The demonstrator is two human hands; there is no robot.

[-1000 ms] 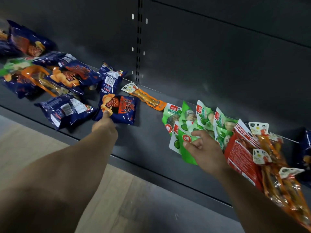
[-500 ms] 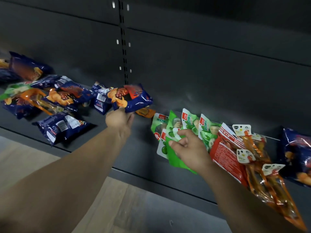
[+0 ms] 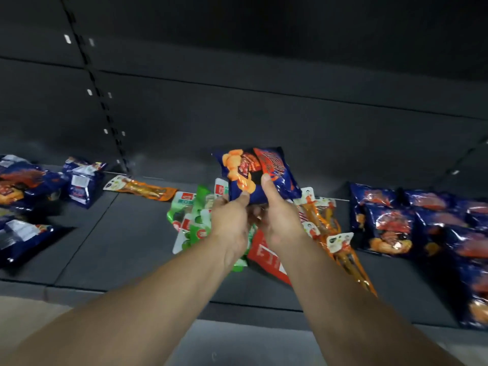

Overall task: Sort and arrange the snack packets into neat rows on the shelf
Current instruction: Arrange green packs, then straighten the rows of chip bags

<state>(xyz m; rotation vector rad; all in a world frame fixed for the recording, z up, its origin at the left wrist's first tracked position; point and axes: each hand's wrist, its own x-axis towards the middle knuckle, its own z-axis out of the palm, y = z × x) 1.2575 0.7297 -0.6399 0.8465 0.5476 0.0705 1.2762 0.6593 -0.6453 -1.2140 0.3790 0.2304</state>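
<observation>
A dark blue snack packet (image 3: pixel 257 173) with orange and red print is held up above the dark shelf (image 3: pixel 126 233). My left hand (image 3: pixel 231 223) grips its lower left edge, thumb on the front. My right hand (image 3: pixel 277 217) grips its lower right part, thumb pressed on the front. Beneath my hands lie green packets (image 3: pixel 190 220), a red packet (image 3: pixel 266 257) and orange stick packets (image 3: pixel 332 233). More blue packets (image 3: pixel 390 223) lie in rows at the right.
Loose blue packets (image 3: pixel 81 183) lie scattered at the left, with one orange stick packet (image 3: pixel 142 188) near the back wall. A slotted upright (image 3: pixel 105 112) runs up the dark back panel. The shelf's front edge (image 3: pixel 158 299) runs below my forearms, with pale floor (image 3: pixel 26 315) under it.
My left hand lifted the blue packet from the left pile and carried it right. My right hand left the green packets and took hold of the blue packet too. The view swung right.
</observation>
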